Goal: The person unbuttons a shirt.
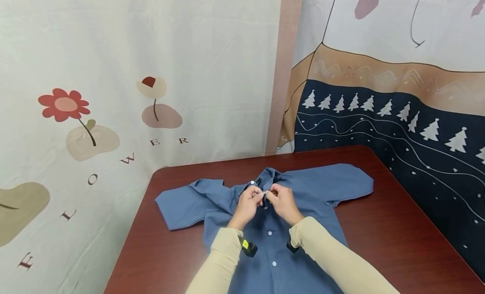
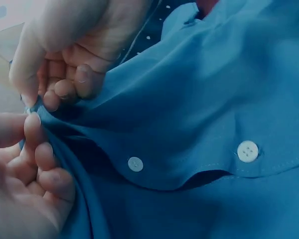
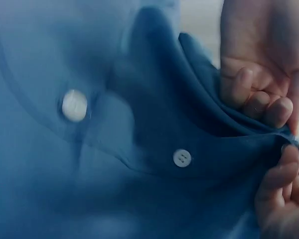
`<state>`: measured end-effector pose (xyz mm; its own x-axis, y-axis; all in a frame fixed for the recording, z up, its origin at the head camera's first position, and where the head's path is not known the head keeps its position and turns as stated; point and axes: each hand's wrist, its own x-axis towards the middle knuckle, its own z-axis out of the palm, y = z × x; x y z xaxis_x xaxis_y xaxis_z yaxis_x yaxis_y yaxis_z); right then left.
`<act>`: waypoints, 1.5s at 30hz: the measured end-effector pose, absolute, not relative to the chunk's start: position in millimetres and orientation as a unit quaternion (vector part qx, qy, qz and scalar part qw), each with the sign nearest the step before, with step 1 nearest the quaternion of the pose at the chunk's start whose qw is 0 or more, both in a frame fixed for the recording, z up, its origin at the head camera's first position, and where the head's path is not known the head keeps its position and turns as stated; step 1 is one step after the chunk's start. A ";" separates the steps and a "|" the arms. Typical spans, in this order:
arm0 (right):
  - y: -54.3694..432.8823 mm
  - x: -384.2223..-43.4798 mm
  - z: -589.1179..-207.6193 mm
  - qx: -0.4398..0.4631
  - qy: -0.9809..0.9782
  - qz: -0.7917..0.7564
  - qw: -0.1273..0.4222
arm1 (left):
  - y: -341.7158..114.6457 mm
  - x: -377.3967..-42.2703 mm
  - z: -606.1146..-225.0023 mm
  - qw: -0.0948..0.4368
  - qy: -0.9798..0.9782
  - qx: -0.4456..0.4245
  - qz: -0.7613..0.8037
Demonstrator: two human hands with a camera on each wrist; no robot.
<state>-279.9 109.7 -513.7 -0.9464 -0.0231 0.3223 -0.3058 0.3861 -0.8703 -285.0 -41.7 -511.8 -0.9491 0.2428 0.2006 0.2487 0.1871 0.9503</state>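
A blue short-sleeved shirt (image 1: 314,188) lies front up, its white buttons (image 2: 247,151) running down the placket. My left hand (image 1: 247,204) and right hand (image 1: 283,203) meet near the collar, thumbs and fingertips pinching the placket edges at one spot. In the left wrist view, the left hand (image 2: 27,184) is at lower left and the right hand (image 2: 84,45) above it, fingertips together on the cloth. From the right wrist, a lower button (image 3: 182,158) shows beside the lifted fold. The pinched button is mostly hidden by fingers.
The shirt is spread on a reddish-brown table (image 1: 174,256) with rounded far corners. Behind it hangs a pale curtain (image 1: 212,54) with flower prints, and at right a dark cloth (image 1: 379,134) with white trees. Wrist cameras (image 1: 249,247) sit at both cuffs.
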 end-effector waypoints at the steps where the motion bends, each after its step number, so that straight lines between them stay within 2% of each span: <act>1: 110.3 -279.9 -514.0 0.099 -0.809 0.569 0.108 | -42.7 -283.3 -507.4 -0.012 -0.761 -0.161 -0.628; 5: 112.1 -271.0 -497.4 0.085 -0.740 0.667 0.003 | -50.3 -278.4 -492.4 -0.072 -0.730 -0.174 -0.657; 7: 112.3 -266.0 -488.3 0.079 -0.732 0.677 -0.018 | -52.7 -278.5 -490.8 -0.087 -0.731 -0.179 -0.653; 9: 111.4 -262.1 -481.8 0.072 -0.738 0.671 -0.013 | -53.0 -282.3 -498.3 -0.082 -0.738 -0.186 -0.643; 15: 114.8 -268.4 -487.0 0.031 -0.738 0.674 -0.004 | -52.4 -288.3 -508.4 -0.016 -0.766 -0.161 -0.621; 23: 123.1 -285.1 -512.6 -0.013 -0.677 0.735 0.015 | -56.3 -290.1 -509.2 0.108 -0.873 -0.027 -0.475; 27: 124.5 -286.0 -513.2 -0.004 -0.675 0.737 0.028 | -53.6 -286.9 -508.7 0.132 -0.894 -0.073 -0.421; 33: 124.7 -283.6 -508.8 0.023 -0.663 0.748 0.036 | -45.6 -280.5 -510.6 0.076 -0.902 -0.194 -0.377; 45: 132.1 -281.4 -505.3 0.042 -0.646 0.761 0.041 | -46.2 -284.3 -519.0 -0.037 -0.924 -0.236 -0.298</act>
<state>-281.4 132.1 -505.3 -0.9931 0.0078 0.1174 -0.1171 -0.1619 -0.9798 -284.3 -46.2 -519.0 -0.8855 0.4589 0.0722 0.4145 0.7104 0.5687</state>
